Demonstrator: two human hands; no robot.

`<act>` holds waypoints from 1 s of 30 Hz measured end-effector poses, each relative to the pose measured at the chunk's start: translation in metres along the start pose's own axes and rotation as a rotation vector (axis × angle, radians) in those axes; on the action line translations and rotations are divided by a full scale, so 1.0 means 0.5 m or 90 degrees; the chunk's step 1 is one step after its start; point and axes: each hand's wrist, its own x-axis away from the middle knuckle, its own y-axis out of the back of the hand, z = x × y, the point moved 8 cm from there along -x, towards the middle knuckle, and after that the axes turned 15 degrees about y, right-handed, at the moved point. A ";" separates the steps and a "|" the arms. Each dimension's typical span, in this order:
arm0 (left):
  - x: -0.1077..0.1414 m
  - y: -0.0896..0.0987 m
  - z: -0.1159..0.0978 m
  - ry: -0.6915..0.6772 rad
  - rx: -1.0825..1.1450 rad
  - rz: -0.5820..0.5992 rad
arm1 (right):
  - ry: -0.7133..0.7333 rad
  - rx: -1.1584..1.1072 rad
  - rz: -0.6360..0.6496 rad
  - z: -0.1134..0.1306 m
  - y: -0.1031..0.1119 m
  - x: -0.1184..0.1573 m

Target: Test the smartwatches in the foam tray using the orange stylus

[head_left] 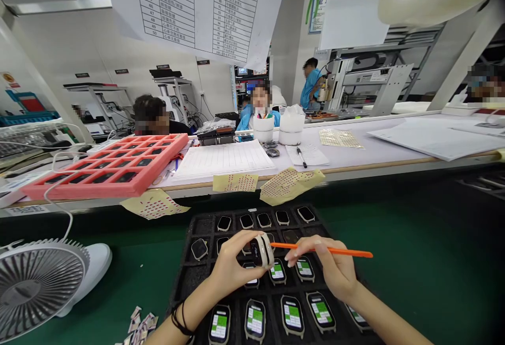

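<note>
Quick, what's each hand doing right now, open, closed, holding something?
Left hand: closed, pinching what look like two pale watch cases together between thumb and fingers.
Right hand: closed on an orange stick, its tip at the watch cases.

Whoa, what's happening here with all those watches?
A person is working with two bare hands over a black tray of watches. The left hand holds what look like two watch bodies together. The right hand holds a thin orange stick, with one end right by them; whether it touches is hard to tell. In the tray, the nearest watches show green and white on their screens, while the farthest row is dark.
</note>
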 end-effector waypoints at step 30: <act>0.000 -0.005 -0.004 -0.008 -0.001 0.002 | 0.009 0.038 0.055 0.005 -0.032 -0.004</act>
